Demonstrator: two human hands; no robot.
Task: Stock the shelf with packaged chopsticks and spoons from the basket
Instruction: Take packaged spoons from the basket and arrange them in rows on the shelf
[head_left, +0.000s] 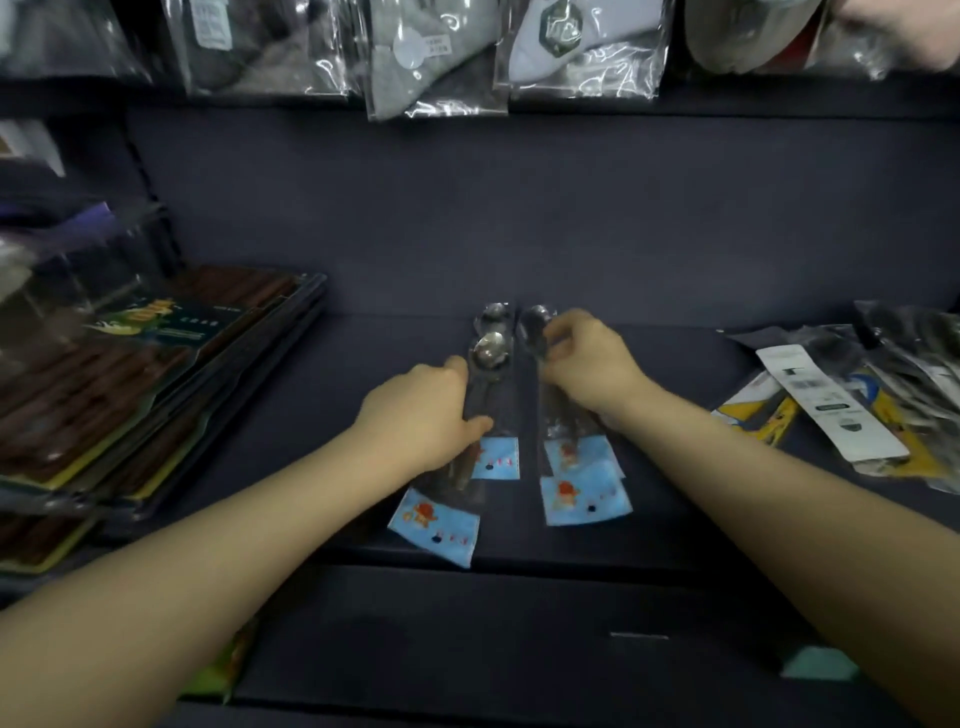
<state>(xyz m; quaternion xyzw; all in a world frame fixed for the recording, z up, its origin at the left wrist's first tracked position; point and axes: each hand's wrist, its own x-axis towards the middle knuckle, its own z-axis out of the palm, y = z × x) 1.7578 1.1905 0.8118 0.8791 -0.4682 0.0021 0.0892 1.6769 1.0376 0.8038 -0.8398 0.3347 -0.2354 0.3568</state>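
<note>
On the dark navy shelf (675, 249), two rows of clear-wrapped steel spoon packets (491, 374) run lengthwise away from the person. The left hand (421, 410) pinches the left row's packet; the right hand (587, 358) closes its grip on the right row's far bowl end.

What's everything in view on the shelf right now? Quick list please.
spoon packs: about four, clear with blue cards, two piles mid-shelf
chopstick packs: stack, brown, count unclear, shelf left
mixed utensil packs: loose pile, white, yellow and clear, shelf right
bagged socks: several, grey and white, hanging above
shelf: one, dark
left hand: on the left spoon pile
right hand: fingers pinching the top of the right spoon pile
</note>
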